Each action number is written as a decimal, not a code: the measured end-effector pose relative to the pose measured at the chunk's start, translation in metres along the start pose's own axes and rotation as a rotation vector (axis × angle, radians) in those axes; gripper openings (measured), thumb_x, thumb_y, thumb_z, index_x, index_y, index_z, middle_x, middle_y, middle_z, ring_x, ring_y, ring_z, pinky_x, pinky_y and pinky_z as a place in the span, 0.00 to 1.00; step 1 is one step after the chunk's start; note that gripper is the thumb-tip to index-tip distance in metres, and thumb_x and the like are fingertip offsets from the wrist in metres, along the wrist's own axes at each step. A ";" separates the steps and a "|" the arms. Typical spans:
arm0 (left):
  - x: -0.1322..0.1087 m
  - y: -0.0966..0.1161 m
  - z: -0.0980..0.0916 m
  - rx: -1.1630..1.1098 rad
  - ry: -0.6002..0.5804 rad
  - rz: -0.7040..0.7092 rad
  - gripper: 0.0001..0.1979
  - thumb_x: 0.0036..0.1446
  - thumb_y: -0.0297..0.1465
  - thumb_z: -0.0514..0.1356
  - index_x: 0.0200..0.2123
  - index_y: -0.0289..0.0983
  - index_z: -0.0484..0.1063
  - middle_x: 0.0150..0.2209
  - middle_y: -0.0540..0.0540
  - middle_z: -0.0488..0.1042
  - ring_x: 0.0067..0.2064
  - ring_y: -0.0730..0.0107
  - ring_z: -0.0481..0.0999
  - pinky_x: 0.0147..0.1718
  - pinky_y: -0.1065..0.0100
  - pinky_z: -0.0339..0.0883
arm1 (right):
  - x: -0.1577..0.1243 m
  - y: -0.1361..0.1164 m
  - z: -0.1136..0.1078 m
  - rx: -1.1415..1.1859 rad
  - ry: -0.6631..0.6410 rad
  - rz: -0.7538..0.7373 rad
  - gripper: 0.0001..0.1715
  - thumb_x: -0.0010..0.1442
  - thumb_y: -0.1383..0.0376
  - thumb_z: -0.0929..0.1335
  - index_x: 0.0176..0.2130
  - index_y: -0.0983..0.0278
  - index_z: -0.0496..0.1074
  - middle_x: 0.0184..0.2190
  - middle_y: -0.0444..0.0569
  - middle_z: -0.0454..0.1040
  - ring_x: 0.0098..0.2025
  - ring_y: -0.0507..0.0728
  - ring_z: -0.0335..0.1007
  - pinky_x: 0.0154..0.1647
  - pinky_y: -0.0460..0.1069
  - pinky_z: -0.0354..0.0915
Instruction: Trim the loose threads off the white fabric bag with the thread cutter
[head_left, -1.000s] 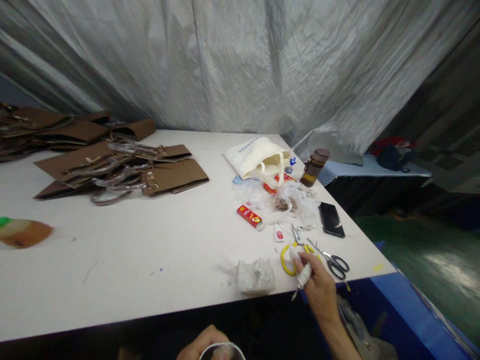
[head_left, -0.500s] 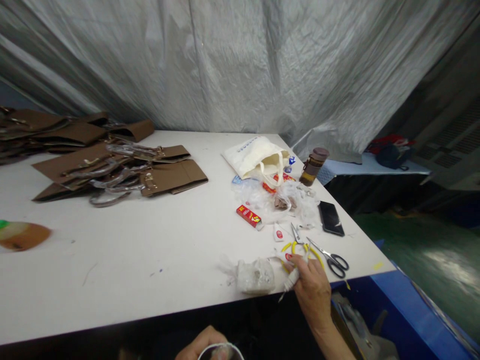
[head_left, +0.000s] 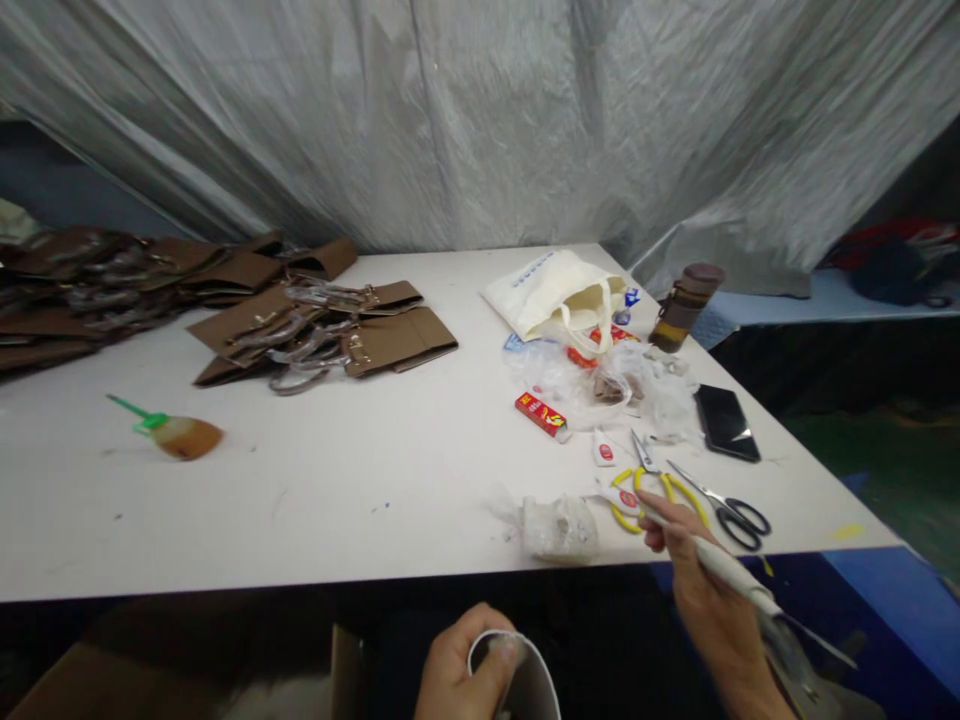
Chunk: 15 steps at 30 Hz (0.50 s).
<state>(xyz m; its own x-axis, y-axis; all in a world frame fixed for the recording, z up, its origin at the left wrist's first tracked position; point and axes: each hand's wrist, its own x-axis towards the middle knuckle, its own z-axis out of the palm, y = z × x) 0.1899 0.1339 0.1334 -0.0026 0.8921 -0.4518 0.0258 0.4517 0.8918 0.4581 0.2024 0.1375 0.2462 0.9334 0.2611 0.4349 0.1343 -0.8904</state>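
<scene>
Below the table's front edge, my left hand [head_left: 465, 668] grips a white cup-like piece [head_left: 541, 672] by its rim, thumb inside the opening. Its lower part is out of view. My right hand [head_left: 694, 560] is closed around a white-handled tool [head_left: 731, 572] with a thin metal shaft, slanting down to the right past the table edge. Close to those fingers lie yellow-handled pliers [head_left: 624, 512] and a small white bottle with a red mark [head_left: 626, 498]. Black-handled scissors [head_left: 739, 522] rest just right of them, and a clear-wrapped white block [head_left: 559, 530] sits to the left.
Brown handbags [head_left: 401, 340] with wrapped handles pile up at the left. An amber squeeze bottle [head_left: 187, 438] lies in front. On the right are a cream tote [head_left: 551, 290], plastic bags [head_left: 660, 390], a red box [head_left: 541, 415], a phone [head_left: 726, 422] and a drink bottle [head_left: 684, 308].
My right hand has drawn back toward the table edge, and the tool in it now points down to the right. My left hand and the white piece have come further into view. The camera has turned left.
</scene>
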 end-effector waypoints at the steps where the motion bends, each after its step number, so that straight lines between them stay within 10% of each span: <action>1: 0.000 0.001 0.001 0.006 0.005 -0.002 0.17 0.52 0.45 0.67 0.26 0.37 0.73 0.22 0.52 0.68 0.28 0.69 0.65 0.30 0.69 0.59 | -0.004 -0.005 0.003 0.026 -0.041 0.041 0.25 0.73 0.46 0.64 0.54 0.59 0.77 0.43 0.49 0.79 0.37 0.58 0.76 0.39 0.50 0.75; 5: 0.004 0.004 0.003 0.035 0.029 0.017 0.12 0.52 0.39 0.65 0.26 0.36 0.72 0.22 0.52 0.67 0.29 0.68 0.65 0.32 0.68 0.59 | -0.020 -0.017 0.022 0.060 -0.171 0.061 0.17 0.71 0.49 0.68 0.44 0.58 0.76 0.30 0.42 0.76 0.32 0.55 0.74 0.34 0.46 0.71; 15: 0.008 0.002 0.003 0.037 0.025 -0.007 0.12 0.50 0.39 0.65 0.27 0.36 0.74 0.23 0.52 0.68 0.29 0.68 0.65 0.32 0.68 0.59 | -0.031 -0.019 0.045 0.056 -0.188 -0.127 0.12 0.74 0.55 0.67 0.42 0.59 0.76 0.33 0.44 0.77 0.34 0.56 0.74 0.38 0.47 0.70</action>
<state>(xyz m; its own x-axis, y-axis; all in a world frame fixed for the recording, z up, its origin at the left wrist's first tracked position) 0.1930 0.1418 0.1319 -0.0277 0.8890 -0.4571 0.0629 0.4579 0.8868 0.4036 0.1860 0.1300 0.0249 0.9527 0.3028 0.4020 0.2678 -0.8756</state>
